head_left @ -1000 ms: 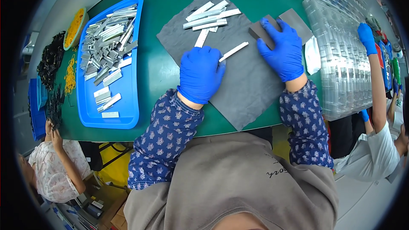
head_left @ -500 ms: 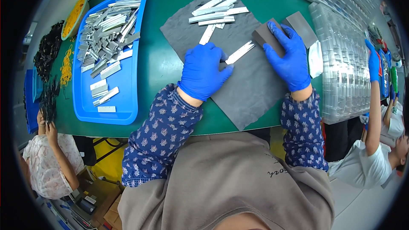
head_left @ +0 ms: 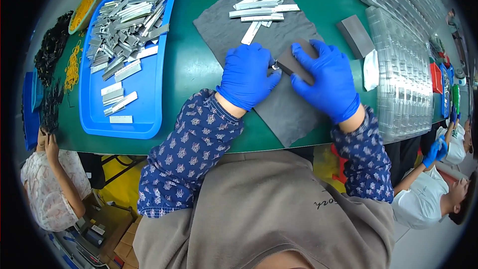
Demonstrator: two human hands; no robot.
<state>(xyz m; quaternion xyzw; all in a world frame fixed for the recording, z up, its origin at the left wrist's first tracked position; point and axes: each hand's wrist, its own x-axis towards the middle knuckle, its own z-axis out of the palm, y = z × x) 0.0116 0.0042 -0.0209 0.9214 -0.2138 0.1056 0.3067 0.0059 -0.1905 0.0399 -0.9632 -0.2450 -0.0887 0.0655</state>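
Observation:
Both my hands wear blue gloves and work over a dark grey sheet [head_left: 298,124]. My left hand [head_left: 247,77] is closed, pinching the end of a metal strip [head_left: 275,65] between thumb and fingers. Only a small bit of that strip shows; the dark grey block [head_left: 286,62] hides the rest. With fingers spread over its top and sides, my right hand [head_left: 329,80] grips this block and presses it down on the strip. Several silvery strips [head_left: 256,14] lie in a loose pile farther up the sheet.
A blue tray [head_left: 144,128] heaped with metal pieces stands left, beside yellow bands [head_left: 73,69] and a bowl [head_left: 86,12]. To the right are a second grey block [head_left: 356,36], a white piece [head_left: 371,69] and stacked clear plastic trays [head_left: 401,84]. Other people sit at both sides.
My right hand has brought the block left and down onto the strip, by my left hand. The second block stays behind. The person on the right has lowered an arm.

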